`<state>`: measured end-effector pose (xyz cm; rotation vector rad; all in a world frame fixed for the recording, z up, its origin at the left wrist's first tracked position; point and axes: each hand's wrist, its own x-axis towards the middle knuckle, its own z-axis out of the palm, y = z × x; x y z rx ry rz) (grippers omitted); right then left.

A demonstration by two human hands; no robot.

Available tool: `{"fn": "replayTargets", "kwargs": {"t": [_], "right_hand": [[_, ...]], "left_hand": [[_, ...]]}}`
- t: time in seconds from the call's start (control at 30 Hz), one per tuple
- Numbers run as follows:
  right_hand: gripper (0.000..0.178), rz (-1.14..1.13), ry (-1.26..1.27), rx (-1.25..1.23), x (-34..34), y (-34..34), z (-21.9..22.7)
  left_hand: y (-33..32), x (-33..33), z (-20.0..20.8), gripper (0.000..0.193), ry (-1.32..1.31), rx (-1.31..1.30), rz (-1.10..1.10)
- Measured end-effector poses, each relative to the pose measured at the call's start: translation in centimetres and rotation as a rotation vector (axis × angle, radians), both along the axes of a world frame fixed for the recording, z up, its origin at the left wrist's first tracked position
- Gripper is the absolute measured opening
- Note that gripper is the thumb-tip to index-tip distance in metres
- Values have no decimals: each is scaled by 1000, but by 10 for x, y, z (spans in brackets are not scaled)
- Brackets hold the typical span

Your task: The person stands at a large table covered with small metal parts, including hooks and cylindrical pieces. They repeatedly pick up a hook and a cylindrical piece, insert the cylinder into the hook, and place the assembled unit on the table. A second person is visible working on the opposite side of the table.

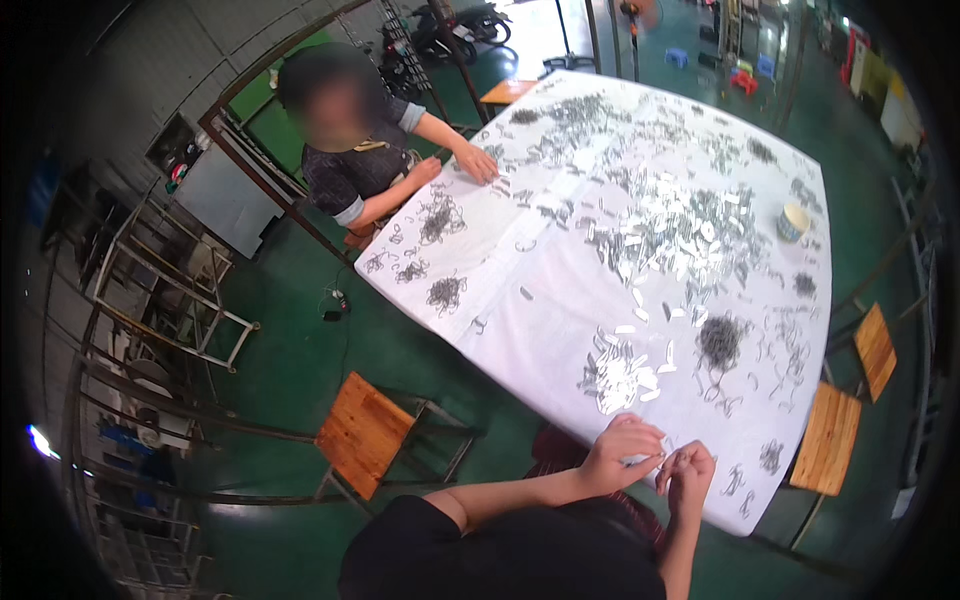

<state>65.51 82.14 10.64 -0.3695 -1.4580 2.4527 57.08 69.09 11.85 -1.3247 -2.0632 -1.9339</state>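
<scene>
At the near edge of the white-covered table (520,370), my two hands are close together. My left hand (622,452) is closed, with a small pale flat piece (640,460) showing at its fingers. Right beside it my right hand (690,468) is pinched closed; whatever it grips is too small to make out. Just beyond my hands lies a pile of shiny flat strips (620,375). To its right sits a dark tangled heap of thin curved pieces (718,342).
A larger spread of shiny strips (690,235) covers the table's middle. A paper cup (793,222) stands near the right edge. Across the left side, a co-worker's hand (476,163) touches small pieces. Wooden stools (365,432) stand around the table.
</scene>
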Motion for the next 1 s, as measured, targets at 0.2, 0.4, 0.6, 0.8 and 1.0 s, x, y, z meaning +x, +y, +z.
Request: {"fn": "replayTargets", "kwargs": {"t": [0.2,0.4,0.6,0.8,1.0], "right_hand": [[7,-17,12,80,6,0,9],[11,46,3,190,8,-3,15],[14,26,51,194,18,-2,3],[9,-90,9,250,21,-11,6],[10,-36,-10,356,21,-10,4]], "left_hand": [[-5,2,2,10,-9,-3,4],[-6,-4,2,11,99,-44,-18],[-4,-1,3,11,117,-94,20],[-6,0,-3,11,-14,-31,-32],[-6,3,-6,11,-36,-27,-83]]}}
